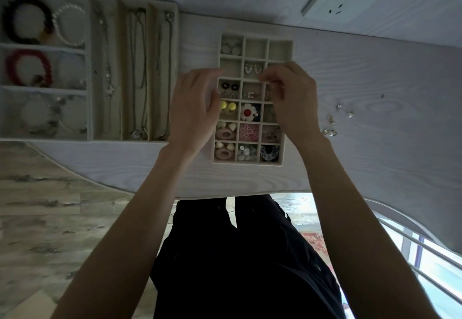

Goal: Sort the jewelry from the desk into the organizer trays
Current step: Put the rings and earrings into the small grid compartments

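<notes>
Step in hand: placing a small earring into the grid tray (287, 44), judged from both hands poised over its middle rows.
Right hand (292, 99): over the right column of the grid, fingertips drawn together as if pinching something tiny; the item itself too small to make out, so hold uncertain.
Left hand (193, 104): at the left edge of the grid, fingers relaxed and loosely spread, holding nothing visible; seemingly steadying or guiding.
Grid tray contents: hoops far left, white drops (253, 69) in the second row centre, black-and-white pair (228, 87) just beside the left hand, yellow studs (227, 106), white flower (247, 112), pink pieces and mixed beads in the near rows.
Free cells: several in the two far rows, including top centre and top right.
Remaining jewelry: small silver pieces (335, 121) loose on the desk (375, 81), right of the grid, well apart from it.
Bracelet and necklace trays (88, 69): far left, already filled with bracelets and chains.
Doing it well: lower fingertips inside the cell walls before letting go; keep pairs together in one cell; keep the left hand clear of filled cells.
Risk: a tiny piece bouncing over a divider or slipping unseen.
</notes>
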`<state>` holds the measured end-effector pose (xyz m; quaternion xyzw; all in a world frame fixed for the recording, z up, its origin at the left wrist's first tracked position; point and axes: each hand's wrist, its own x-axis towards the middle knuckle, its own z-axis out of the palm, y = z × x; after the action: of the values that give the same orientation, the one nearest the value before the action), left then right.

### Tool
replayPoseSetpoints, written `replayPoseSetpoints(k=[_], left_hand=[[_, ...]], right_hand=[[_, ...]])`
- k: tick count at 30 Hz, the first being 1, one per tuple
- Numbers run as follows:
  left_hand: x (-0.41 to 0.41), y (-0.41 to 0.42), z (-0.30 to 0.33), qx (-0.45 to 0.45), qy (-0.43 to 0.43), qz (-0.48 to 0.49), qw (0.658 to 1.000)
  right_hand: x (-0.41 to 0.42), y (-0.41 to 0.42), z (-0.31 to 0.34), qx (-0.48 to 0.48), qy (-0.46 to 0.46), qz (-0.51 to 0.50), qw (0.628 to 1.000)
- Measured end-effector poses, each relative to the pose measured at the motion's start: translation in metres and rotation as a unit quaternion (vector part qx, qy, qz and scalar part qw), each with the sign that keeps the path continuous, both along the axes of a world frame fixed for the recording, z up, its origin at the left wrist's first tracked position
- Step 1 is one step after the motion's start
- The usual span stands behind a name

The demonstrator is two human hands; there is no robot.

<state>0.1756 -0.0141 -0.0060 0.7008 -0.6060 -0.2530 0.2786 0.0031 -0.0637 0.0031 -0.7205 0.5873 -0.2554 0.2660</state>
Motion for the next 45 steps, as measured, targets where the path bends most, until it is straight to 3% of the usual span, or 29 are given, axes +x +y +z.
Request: replayPoseSetpoints(k=[7,17,27,33,40,45], left_hand=[[-0.001,-0.004,-0.004,-0.046,-0.042,-0.024,0.998],[-0.003,-0.013,-0.003,-0.050,-0.058,-0.030,0.997],[-0.002,-0.011,-0.004,-0.039,-0.054,-0.039,0.997],[-0.005,-0.016,-0.005,-0.035,-0.056,-0.052,0.996],[-0.008,-0.017,-0.004,-0.037,-0.050,-0.060,0.996],[-0.007,-0.015,-0.005,-0.033,-0.048,-0.067,0.996]], right_hand=[[-0.006,0.009,-0.003,-0.055,0.111,-0.037,0.992],[0.021,-0.006,-0.003,0.065,0.226,0.046,0.971],[0.022,0.001,-0.004,0.111,0.174,0.024,0.978],[0.021,0.001,-0.008,0.090,0.174,0.015,0.980],[0.016,0.007,-0.013,0.026,0.198,0.079,0.977],[0.010,0.008,-0.016,0.049,0.139,0.054,0.988]])
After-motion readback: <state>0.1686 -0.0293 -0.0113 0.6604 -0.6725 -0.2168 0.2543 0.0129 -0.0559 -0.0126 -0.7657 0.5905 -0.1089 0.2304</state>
